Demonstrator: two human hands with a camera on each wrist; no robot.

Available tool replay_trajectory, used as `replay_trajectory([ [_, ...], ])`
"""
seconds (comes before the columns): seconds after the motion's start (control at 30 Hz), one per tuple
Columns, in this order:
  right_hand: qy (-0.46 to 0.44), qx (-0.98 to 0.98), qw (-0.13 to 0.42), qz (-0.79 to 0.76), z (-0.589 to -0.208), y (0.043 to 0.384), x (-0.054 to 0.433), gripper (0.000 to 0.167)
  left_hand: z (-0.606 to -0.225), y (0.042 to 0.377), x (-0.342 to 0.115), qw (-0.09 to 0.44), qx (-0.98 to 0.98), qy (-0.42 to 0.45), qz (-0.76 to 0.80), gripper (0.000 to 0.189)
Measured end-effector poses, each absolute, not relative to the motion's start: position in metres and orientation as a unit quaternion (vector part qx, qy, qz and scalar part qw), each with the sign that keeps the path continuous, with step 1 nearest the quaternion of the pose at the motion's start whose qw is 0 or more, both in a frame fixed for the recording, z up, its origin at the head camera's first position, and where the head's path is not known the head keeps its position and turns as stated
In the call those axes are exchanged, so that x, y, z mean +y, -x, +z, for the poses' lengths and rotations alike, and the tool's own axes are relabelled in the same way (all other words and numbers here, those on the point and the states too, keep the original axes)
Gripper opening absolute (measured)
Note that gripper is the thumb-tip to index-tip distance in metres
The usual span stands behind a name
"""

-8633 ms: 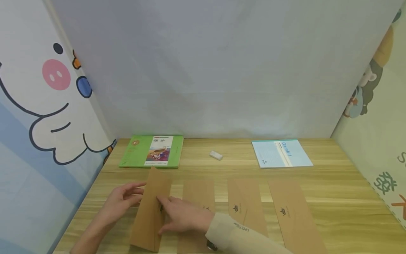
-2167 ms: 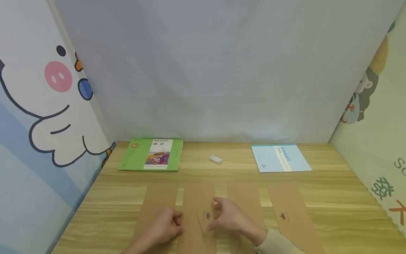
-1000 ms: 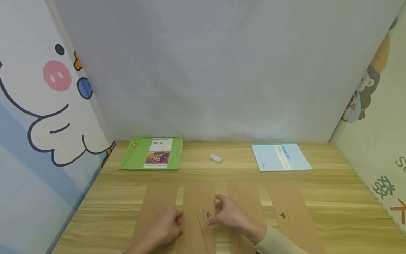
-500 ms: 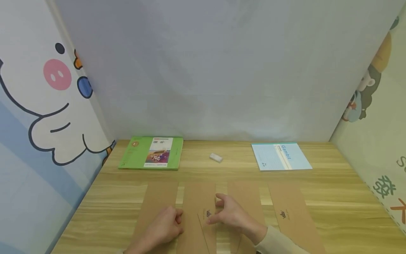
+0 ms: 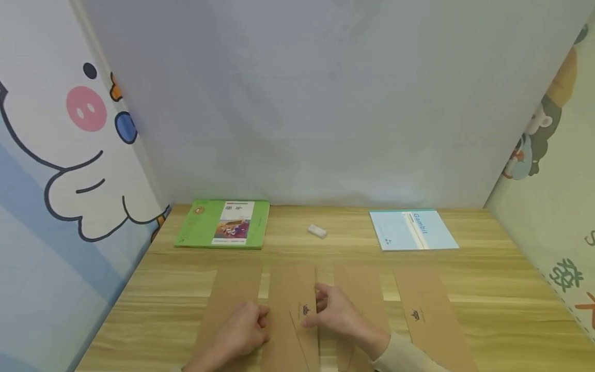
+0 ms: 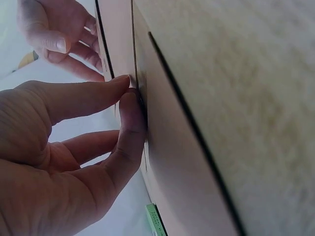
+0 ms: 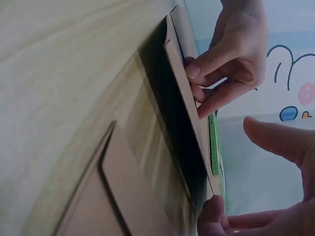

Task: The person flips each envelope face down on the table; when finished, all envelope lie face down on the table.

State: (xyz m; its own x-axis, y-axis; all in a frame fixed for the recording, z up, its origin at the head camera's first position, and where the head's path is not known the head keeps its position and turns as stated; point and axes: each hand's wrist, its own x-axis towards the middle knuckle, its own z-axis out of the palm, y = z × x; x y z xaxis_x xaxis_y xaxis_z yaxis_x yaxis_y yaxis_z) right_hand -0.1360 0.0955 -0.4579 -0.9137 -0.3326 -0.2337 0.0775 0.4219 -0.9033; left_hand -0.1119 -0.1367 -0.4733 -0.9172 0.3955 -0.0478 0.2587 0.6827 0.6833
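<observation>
Several brown paper envelopes lie side by side on the table. The second envelope from the left (image 5: 289, 287) has a small crown print and a slanting flap. At its left edge, my left hand (image 5: 239, 330) pinches with thumb and index finger, as the left wrist view shows. My right hand (image 5: 341, 315) touches the opposite edge with an index fingertip, its thumb apart above the flap. That right edge stands raised off the table in the right wrist view. The leftmost envelope (image 5: 239, 284) lies partly under my left hand; my right hand partly covers the third envelope (image 5: 358, 284).
Farther right lies another envelope (image 5: 434, 320). Along the back of the wooden table (image 5: 297, 253) are a green book (image 5: 200, 232), a white eraser (image 5: 317, 231) and a light blue notebook (image 5: 413, 230). A grey curtain (image 5: 297, 129) and printed side panels enclose the table.
Earlier both hands held the leftmost envelope upright; it now lies flat and the hands are at the second one. Since half a second ago, that envelope's right edge has risen slightly.
</observation>
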Motion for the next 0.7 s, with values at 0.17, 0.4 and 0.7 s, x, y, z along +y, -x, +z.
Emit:
replay_trajectory([
  [0.17,0.087,0.821,0.192,-0.531,-0.4589,0.1351,0.0971,0.090,-0.4723,0.1118,-0.1364,0.095,0.911,-0.181,0.358,0.035],
  [0.4,0.110,0.803,0.183,-0.556,-0.4596,0.1340,0.1005,0.087,-0.4702,0.1132,-0.1364,0.103,0.910,-0.174,0.362,0.024],
  [0.7,0.115,0.783,0.176,-0.586,-0.4573,0.1302,0.1018,0.081,-0.4704,0.1142,-0.1345,0.094,0.918,-0.172,0.345,0.023],
])
